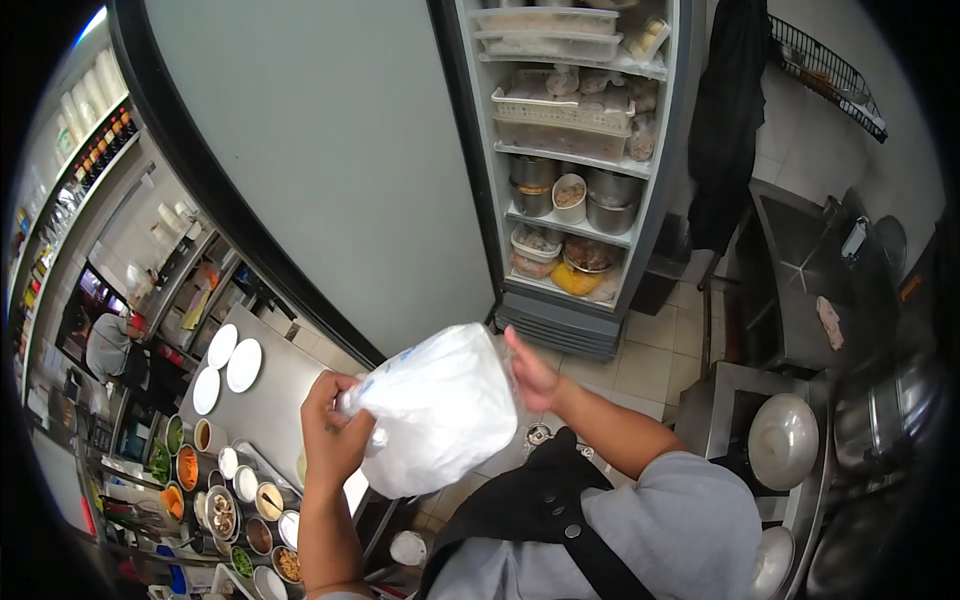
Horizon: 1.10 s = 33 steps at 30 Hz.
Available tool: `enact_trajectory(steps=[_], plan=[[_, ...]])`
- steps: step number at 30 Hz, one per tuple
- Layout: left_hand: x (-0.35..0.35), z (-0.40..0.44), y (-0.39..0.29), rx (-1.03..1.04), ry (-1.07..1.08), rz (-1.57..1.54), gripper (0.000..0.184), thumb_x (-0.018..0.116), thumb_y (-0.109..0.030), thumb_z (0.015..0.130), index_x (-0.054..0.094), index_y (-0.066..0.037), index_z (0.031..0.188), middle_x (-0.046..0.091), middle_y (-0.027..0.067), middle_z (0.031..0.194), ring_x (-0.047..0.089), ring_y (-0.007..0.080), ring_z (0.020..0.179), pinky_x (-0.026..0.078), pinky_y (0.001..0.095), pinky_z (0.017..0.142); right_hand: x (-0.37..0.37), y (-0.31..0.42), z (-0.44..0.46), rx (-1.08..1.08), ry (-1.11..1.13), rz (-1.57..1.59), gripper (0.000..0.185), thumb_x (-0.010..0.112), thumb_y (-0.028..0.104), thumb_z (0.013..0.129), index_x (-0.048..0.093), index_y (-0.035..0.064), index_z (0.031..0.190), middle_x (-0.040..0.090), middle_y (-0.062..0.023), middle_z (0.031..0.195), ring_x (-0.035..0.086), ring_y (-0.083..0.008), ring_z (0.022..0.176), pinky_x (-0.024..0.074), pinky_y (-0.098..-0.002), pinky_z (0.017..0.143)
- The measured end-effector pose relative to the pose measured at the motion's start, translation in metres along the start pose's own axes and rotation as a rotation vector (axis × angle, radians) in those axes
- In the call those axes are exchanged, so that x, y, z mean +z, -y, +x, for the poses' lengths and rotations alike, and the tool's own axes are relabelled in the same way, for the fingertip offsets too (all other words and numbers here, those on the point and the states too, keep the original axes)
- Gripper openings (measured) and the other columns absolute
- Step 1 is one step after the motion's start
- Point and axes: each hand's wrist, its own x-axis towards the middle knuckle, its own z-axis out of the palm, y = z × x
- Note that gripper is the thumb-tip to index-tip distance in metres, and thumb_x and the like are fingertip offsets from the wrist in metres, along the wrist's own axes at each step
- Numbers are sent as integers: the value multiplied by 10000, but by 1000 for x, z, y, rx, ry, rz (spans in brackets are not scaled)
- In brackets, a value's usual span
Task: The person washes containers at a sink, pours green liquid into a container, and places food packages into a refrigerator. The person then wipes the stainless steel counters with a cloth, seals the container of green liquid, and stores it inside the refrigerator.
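A full, white, slightly see-through plastic bag (445, 415) with faint blue print hangs in front of my chest. Its gathered neck is pinched in the closed fingers of my left hand (338, 425). My right hand (533, 372) is at the far end of the bag, palm turned toward it, fingers stretched out and partly blurred. Whether that palm touches the bag I cannot tell. What the bag holds is hidden.
An upright fridge (560, 330) stands ahead, its grey door (320, 150) swung open to the left. Three white plates (243, 365) and several ingredient tubs (222, 510) sit on the left counter (290, 375). Woks (783, 440) are on the right. A person (110, 345) works far left.
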Motion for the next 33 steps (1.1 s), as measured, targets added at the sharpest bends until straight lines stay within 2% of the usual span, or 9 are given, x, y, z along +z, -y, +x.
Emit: enact_trajectory(steps=[4, 6, 10, 15, 16, 21, 26, 28, 33], plan=[[43, 33, 15, 34, 86, -63, 187, 573, 22, 661, 548, 12, 846, 536, 46, 793, 512, 112, 749, 419, 232, 643, -62, 85, -17, -222, -582, -554, 585, 442, 562, 914, 524, 53, 1190, 615, -101, 1114, 609, -199, 944, 488, -362, 795], [71, 51, 16, 62, 109, -82, 201, 584, 19, 663, 559, 10, 862, 565, 70, 820, 540, 141, 764, 429, 245, 695, -77, 138, -23, -467, -758, -753, 390, 561, 371, 908, 549, 49, 1128, 626, -79, 1023, 617, -155, 823, 486, -281, 665], [120, 93, 24, 100, 176, -27, 197, 598, 10, 650, 573, 12, 845, 581, 117, 837, 571, 222, 768, 444, 287, 702, -122, 261, -8, -880, -993, -1246, 395, 688, 312, 808, 593, 18, 1055, 643, -93, 956, 620, -185, 811, 494, -296, 706], [168, 152, 24, 145, 233, 53, 243, 602, 13, 646, 602, -11, 888, 600, 138, 869, 584, 285, 801, 465, 333, 731, -162, 414, 38, -912, -1088, -1652, 452, 652, 337, 843, 560, 21, 1153, 611, -159, 1126, 590, -242, 1015, 459, -351, 876], [182, 164, 34, 221, 229, 100, 271, 604, 30, 637, 607, -15, 905, 611, 144, 898, 589, 319, 860, 475, 369, 773, -160, 436, 48, -853, -1320, -1780, 525, 611, 406, 853, 540, 34, 1216, 551, -191, 1241, 532, -280, 1150, 413, -378, 963], [226, 215, 44, 289, 120, 190, 289, 607, -8, 627, 601, -59, 912, 593, 117, 952, 549, 337, 980, 454, 412, 828, -197, 581, 97, -637, -1156, -1978, 843, 595, 523, 806, 366, -76, 1354, 368, -249, 1409, 342, -343, 1327, 262, -373, 1096], [254, 237, 59, 250, 51, 175, 259, 611, -29, 639, 591, -75, 893, 590, 101, 936, 544, 322, 989, 454, 409, 808, -242, 637, 132, -76, -1395, -2079, 1056, 425, 785, 754, 224, 9, 1440, 114, -179, 1527, 102, -285, 1418, 114, -357, 1146], [263, 245, 64, 222, 70, 179, 262, 613, -31, 634, 593, -72, 892, 589, 103, 934, 547, 322, 980, 456, 410, 799, -242, 641, 138, 4, -1202, -2005, 1053, 455, 774, 751, 233, 5, 1436, 181, -157, 1515, 153, -263, 1405, 144, -341, 1132], [281, 264, 81, 220, 111, 147, 233, 603, -26, 621, 585, -59, 851, 587, 115, 910, 548, 327, 968, 452, 419, 792, -246, 641, 150, 85, -1201, -2029, 976, 473, 705, 773, 261, 11, 1426, 223, -155, 1494, 195, -267, 1385, 177, -349, 1117]])
